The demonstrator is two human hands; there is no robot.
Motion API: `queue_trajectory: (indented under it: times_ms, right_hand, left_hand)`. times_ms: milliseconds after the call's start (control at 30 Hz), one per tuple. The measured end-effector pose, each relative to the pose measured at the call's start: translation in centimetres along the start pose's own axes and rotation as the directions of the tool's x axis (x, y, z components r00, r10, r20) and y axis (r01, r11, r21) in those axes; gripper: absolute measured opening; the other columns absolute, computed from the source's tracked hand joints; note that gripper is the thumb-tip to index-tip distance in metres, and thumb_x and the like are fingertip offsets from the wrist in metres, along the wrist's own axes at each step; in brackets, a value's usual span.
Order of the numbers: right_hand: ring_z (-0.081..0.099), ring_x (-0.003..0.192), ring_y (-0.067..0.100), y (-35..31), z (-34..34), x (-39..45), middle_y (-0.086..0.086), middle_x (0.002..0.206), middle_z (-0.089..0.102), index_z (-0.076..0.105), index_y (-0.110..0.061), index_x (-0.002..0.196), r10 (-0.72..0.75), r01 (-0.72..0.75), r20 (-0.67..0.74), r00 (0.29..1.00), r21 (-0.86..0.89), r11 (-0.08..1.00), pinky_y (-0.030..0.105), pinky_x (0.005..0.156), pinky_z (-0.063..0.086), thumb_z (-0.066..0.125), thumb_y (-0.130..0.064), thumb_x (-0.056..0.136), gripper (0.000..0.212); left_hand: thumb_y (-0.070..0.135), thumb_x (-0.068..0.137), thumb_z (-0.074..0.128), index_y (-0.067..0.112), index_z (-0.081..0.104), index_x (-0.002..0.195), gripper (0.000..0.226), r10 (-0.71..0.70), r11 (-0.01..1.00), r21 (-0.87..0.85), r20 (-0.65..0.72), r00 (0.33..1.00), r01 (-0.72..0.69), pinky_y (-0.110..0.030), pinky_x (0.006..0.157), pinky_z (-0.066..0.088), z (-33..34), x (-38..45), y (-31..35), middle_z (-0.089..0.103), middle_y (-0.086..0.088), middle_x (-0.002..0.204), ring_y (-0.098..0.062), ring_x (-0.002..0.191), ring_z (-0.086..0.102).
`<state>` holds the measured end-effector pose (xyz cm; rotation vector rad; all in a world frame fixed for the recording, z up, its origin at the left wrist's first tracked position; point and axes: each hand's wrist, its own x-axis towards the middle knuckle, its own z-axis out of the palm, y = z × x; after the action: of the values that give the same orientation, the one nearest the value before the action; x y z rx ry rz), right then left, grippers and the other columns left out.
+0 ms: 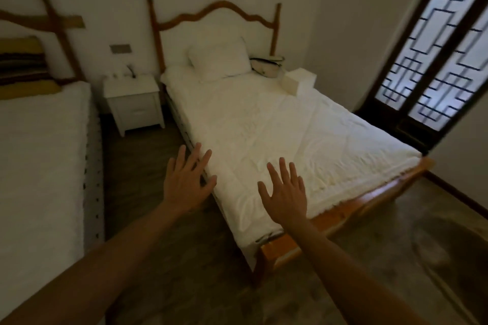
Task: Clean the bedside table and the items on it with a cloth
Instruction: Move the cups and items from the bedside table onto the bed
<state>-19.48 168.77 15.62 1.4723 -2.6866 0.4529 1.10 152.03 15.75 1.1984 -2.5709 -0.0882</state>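
Note:
A white bedside table [133, 104] stands against the far wall, between two beds. A few small pale items and a thin dark thing [126, 73] sit at the back of its top; they are too blurred to name. My left hand [186, 182] and my right hand [284, 191] are both stretched out in front of me with fingers spread, holding nothing. They hover over the near corner of the right-hand bed, far from the table. No cloth is in sight.
The right-hand bed [277, 134] has a wooden frame, a white cover, a pillow [220, 62], a pale bag [266, 66] and a white box [298, 82]. A second bed [39, 153] fills the left. A narrow strip of wooden floor [142, 166] runs between them. Lattice doors [435, 55] stand at right.

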Motion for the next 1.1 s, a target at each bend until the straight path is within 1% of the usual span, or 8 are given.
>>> queue_trajectory:
  times_ms: [100,267,467,600,667,767,867,1100]
  right_hand:
    - [-0.002,0.155,0.025,-1.1,1.1,4.9,-0.001,0.168,0.000,0.015,-0.037,0.158,-0.111,0.111,0.030,0.993,-0.016,0.994,0.051,0.125,0.012,0.017,-0.070,0.097,0.070]
    - [-0.003,0.155,0.025,-5.2,3.7,11.9,-0.002,0.168,-0.002,0.014,-0.038,0.158,-0.230,0.227,0.058,0.972,0.055,0.972,0.049,0.124,0.010,0.018,-0.069,0.097,0.069]
    - [-0.003,0.155,0.024,-11.7,9.3,22.0,-0.001,0.169,-0.002,0.010,-0.038,0.159,-0.333,0.314,0.163,0.929,0.132,0.940,0.048,0.125,0.012,0.020,-0.068,0.098,0.068]
    - [-0.001,0.155,0.025,-17.2,13.2,29.2,-0.001,0.169,0.002,0.011,-0.037,0.159,-0.307,0.282,0.212,0.928,0.139,0.949,0.049,0.125,0.015,0.018,-0.071,0.097,0.071]
    - [0.000,0.155,0.025,-20.0,14.8,33.0,-0.001,0.169,0.002,0.011,-0.037,0.159,-0.336,0.320,0.248,0.909,0.104,0.942,0.050,0.124,0.015,0.017,-0.071,0.096,0.072]
    - [0.001,0.155,0.025,-23.8,16.6,38.3,0.000,0.169,0.004,0.010,-0.035,0.159,-0.357,0.341,0.240,0.903,0.105,0.934,0.050,0.124,0.015,0.015,-0.072,0.096,0.073]
    - [0.003,0.155,0.026,-26.8,18.3,42.4,0.001,0.169,0.006,0.011,-0.035,0.159,-0.337,0.315,0.251,0.908,0.122,0.941,0.050,0.124,0.015,0.015,-0.072,0.096,0.073]
    - [0.004,0.155,0.028,-31.8,21.7,51.4,0.003,0.168,0.007,0.012,-0.034,0.159,-0.361,0.350,0.248,0.899,0.088,0.933,0.051,0.124,0.016,0.012,-0.072,0.095,0.074]
  left_hand:
    - [0.075,0.087,0.013,0.039,0.010,0.158,0.080,-0.115,0.993,0.003,-0.011,0.993,0.115,-0.056,0.122,0.010,0.2,1.8,-0.8,0.001,0.003,0.168,-0.031,0.154,0.000]
    - [0.069,0.094,0.029,0.039,0.006,0.158,0.074,-0.231,0.971,0.061,0.007,0.973,0.230,-0.058,0.122,0.011,1.4,5.8,-4.6,-0.006,0.002,0.168,-0.031,0.154,-0.007]
    - [0.069,0.092,0.029,0.040,0.010,0.157,0.074,-0.274,0.959,0.066,-0.018,0.962,0.274,-0.059,0.120,0.014,3.9,11.9,-13.2,-0.002,0.004,0.168,-0.032,0.154,-0.001]
    - [0.071,0.089,0.026,0.041,0.010,0.157,0.075,-0.372,0.928,0.036,0.001,0.928,0.371,-0.059,0.120,0.013,5.2,17.4,-20.3,-0.001,0.004,0.168,-0.032,0.154,-0.002]
    - [0.073,0.087,0.021,0.042,0.007,0.157,0.077,-0.440,0.898,0.010,0.016,0.898,0.440,-0.059,0.121,0.012,5.6,19.5,-24.1,-0.002,0.004,0.168,-0.032,0.154,-0.003]
    - [0.073,0.088,0.021,0.044,0.001,0.156,0.077,-0.439,0.898,0.006,0.044,0.897,0.440,-0.060,0.121,0.015,5.7,22.8,-29.1,-0.005,0.005,0.168,-0.033,0.154,-0.001]
    - [0.070,0.093,0.027,0.044,-0.004,0.156,0.075,-0.488,0.871,-0.002,0.105,0.867,0.491,-0.059,0.121,0.012,5.3,25.9,-33.2,-0.009,0.005,0.167,-0.033,0.154,0.000]
    - [0.070,0.094,0.026,0.044,-0.005,0.156,0.073,-0.484,0.873,-0.014,0.105,0.869,0.488,-0.057,0.120,0.007,5.7,33.7,-40.4,-0.011,0.004,0.167,-0.033,0.153,-0.004]
